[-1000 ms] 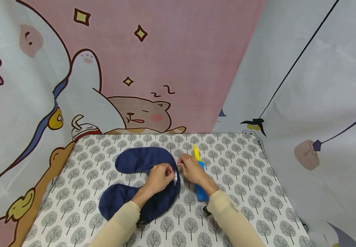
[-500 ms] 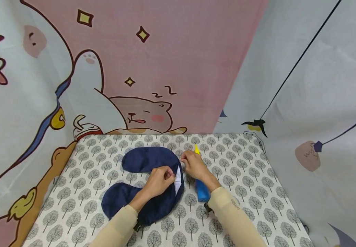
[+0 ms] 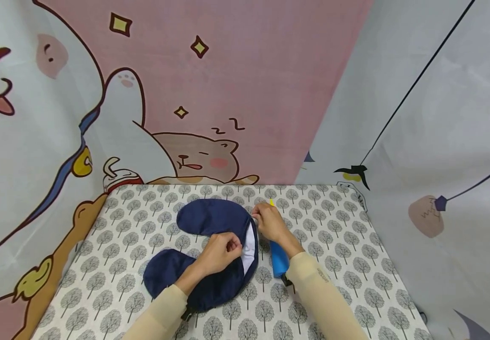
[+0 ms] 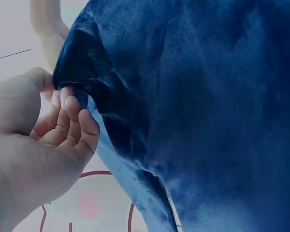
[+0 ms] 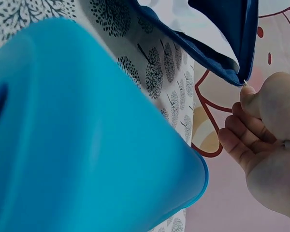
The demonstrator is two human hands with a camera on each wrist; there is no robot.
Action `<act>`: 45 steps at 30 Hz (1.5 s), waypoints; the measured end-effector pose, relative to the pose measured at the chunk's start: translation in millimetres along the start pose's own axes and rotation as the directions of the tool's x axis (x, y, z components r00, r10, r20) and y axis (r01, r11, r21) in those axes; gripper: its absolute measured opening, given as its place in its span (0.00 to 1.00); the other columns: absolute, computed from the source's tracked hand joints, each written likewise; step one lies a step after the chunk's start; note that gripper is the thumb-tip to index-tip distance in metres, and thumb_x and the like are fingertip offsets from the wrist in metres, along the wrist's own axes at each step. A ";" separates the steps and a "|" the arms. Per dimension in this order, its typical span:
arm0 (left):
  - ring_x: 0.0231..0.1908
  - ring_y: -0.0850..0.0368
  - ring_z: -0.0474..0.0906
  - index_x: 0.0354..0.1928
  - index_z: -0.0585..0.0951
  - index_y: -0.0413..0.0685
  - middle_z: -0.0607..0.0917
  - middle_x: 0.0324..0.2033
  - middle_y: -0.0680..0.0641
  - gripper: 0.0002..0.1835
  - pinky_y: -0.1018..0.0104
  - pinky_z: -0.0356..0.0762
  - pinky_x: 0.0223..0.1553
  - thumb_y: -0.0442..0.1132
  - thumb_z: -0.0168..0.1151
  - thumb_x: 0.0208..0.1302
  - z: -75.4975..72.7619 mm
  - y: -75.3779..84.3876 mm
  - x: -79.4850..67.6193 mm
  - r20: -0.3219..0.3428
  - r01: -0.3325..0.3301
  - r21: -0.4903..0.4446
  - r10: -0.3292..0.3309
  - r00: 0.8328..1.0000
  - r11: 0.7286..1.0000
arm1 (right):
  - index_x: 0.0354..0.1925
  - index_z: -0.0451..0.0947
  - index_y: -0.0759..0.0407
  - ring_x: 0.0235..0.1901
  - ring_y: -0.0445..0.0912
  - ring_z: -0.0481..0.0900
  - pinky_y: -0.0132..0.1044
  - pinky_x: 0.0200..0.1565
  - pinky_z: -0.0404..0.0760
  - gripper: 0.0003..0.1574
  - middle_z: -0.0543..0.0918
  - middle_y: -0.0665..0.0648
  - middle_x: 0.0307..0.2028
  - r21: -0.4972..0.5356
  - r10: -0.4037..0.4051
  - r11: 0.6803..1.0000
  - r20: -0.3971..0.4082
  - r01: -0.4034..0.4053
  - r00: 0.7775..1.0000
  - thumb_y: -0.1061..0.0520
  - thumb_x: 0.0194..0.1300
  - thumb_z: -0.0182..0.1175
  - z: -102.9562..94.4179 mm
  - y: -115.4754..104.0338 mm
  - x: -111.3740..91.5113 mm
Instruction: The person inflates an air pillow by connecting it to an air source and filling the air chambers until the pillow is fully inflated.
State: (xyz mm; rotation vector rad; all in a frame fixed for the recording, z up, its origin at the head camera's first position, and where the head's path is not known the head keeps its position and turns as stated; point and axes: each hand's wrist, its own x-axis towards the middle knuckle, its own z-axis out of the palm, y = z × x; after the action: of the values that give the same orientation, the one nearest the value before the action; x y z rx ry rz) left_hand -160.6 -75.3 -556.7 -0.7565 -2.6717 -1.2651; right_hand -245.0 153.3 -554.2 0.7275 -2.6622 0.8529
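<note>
A navy U-shaped neck pillow [image 3: 212, 217] lies on the table with its two arms pointing left. Along its right curve a zip opening gapes, and white lining [image 3: 249, 248] shows inside. My left hand [image 3: 219, 252] pinches the fabric at the near side of that opening between thumb and fingertips; the left wrist view shows the navy cloth [image 4: 82, 58] bunched there. At the far end of the slit, my right hand [image 3: 270, 224] pinches the small zip pull [image 5: 245, 83] between thumb and forefinger, its other fingers loosely curled.
Beneath my right forearm lies a blue cylindrical thing [image 3: 279, 259] with a yellow pointed tip [image 3: 271, 202], partly hidden by the hand. The tree-print tablecloth [image 3: 338, 283] meets a cartoon-printed cloth backdrop [image 3: 270, 94] behind and at the sides.
My right hand has drawn slightly away and to the right with the zip pull, and the opening has widened, showing more white lining. The pillow has shifted a little right.
</note>
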 end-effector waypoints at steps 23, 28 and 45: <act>0.33 0.66 0.83 0.44 0.90 0.44 0.91 0.34 0.51 0.03 0.71 0.82 0.40 0.33 0.70 0.73 -27.2 -9.1 0.7 -0.002 0.067 0.017 -0.067 0.998 0.998 | 0.52 0.89 0.64 0.43 0.55 0.90 0.51 0.47 0.90 0.09 0.92 0.61 0.44 0.025 0.077 0.997 0.053 -0.078 0.996 0.63 0.77 0.71 -14.7 -4.4 -17.3; 0.35 0.61 0.87 0.44 0.90 0.42 0.92 0.35 0.50 0.02 0.69 0.84 0.41 0.32 0.71 0.74 -36.6 -18.5 3.4 -0.026 0.078 0.063 -0.076 0.997 0.995 | 0.52 0.90 0.64 0.46 0.54 0.89 0.51 0.50 0.88 0.09 0.91 0.60 0.45 0.038 0.053 0.998 0.070 -0.056 0.996 0.62 0.77 0.70 -20.1 -15.4 -24.0; 0.32 0.62 0.84 0.40 0.91 0.41 0.92 0.31 0.50 0.02 0.67 0.81 0.41 0.32 0.71 0.72 -41.9 -47.5 -0.4 -0.033 0.199 0.150 -0.196 0.980 0.968 | 0.51 0.90 0.62 0.45 0.49 0.87 0.45 0.51 0.87 0.09 0.91 0.56 0.45 0.073 -0.037 0.997 0.128 0.027 0.991 0.61 0.75 0.73 -1.5 -50.6 -57.3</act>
State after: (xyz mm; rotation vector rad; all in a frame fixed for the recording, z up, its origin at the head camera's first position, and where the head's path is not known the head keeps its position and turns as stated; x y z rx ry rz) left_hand -187.9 -132.1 -562.8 -0.4664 -2.8470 -1.0814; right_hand -169.7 140.5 -550.8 0.8682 -2.7371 0.9253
